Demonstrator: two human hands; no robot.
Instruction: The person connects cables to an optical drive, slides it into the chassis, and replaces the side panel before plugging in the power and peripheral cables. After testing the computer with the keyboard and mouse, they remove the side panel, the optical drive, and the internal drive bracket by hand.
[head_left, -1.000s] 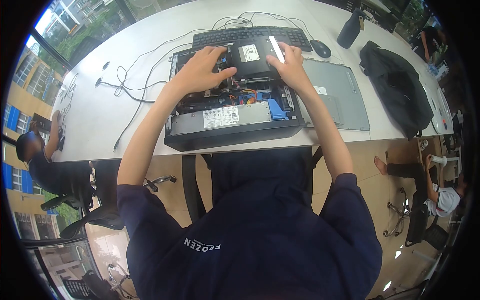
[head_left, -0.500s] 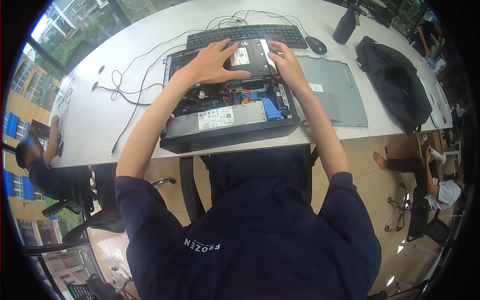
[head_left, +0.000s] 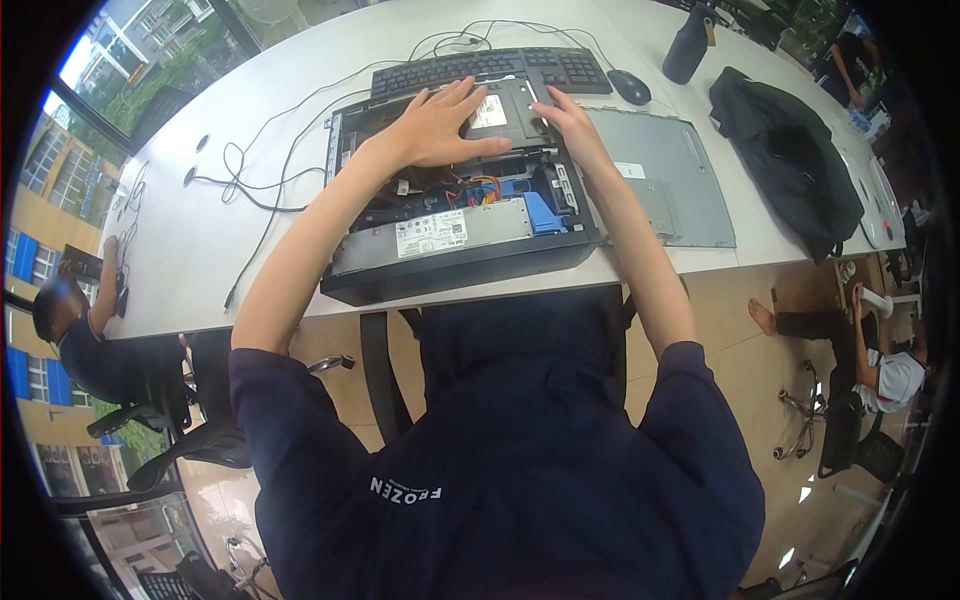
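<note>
An opened computer case (head_left: pixel 470 262) lies on its side, showing wires, a labelled metal power supply (head_left: pixel 432 235) and a blue plastic part (head_left: pixel 543 212). Across the case's far part sits a black drive bay unit (head_left: pixel 510 118) with a white label. My left hand (head_left: pixel 437 125) rests on that unit, fingers spread and thumb pointing right. At the unit's right end is my right hand (head_left: pixel 570 122), its thumb and index finger apart at the edge. Neither hand is wrapped round anything.
Behind the case are a black keyboard (head_left: pixel 560 70) and a mouse (head_left: pixel 629 87). A grey side panel (head_left: pixel 690 185) lies right of it, near a black bag (head_left: pixel 785 160) and a dark bottle (head_left: pixel 688 48). Cables run along the left. Other people sit at both sides.
The drive bay unit appears lower and flatter in the case. My left hand has shifted slightly right, and my right hand has moved slightly down the unit's edge.
</note>
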